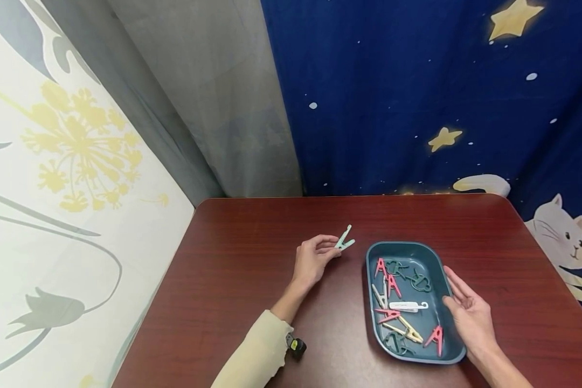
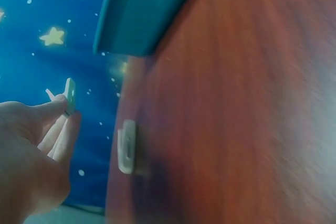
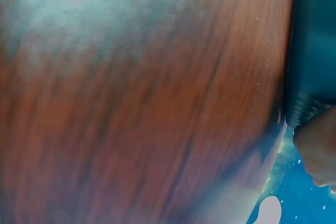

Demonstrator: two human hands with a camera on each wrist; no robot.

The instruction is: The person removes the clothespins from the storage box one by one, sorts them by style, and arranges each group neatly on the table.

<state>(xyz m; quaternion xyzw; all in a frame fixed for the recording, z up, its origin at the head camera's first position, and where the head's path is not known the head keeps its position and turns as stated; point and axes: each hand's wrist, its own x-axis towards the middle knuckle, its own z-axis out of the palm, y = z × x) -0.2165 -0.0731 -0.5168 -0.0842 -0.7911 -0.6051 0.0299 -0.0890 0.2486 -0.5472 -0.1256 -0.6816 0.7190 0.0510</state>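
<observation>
My left hand (image 1: 312,261) pinches a pale mint clothespin (image 1: 344,241) by one end, left of the tray; its hooked leg points up and away. The left wrist view shows this hand (image 2: 39,145) too, and a pale clip (image 2: 126,147) on the tabletop that I cannot make out in the head view. My right hand (image 1: 470,318) holds the right side of a blue-grey tray (image 1: 453,347), thumb at the rim and fingers along the outer wall. Inside lie several pink clothespins (image 1: 435,340), a white hooked clothespin (image 1: 407,306), cream clothespins (image 1: 409,328) and dark green clips (image 1: 419,281).
The reddish-brown wooden table (image 1: 233,285) ends at a rounded far edge. Behind it hang a grey curtain (image 1: 213,97) and a blue starry curtain (image 1: 393,97). A patterned white panel (image 1: 29,215) stands to the left. A small black device (image 1: 297,347) sits at the left wrist.
</observation>
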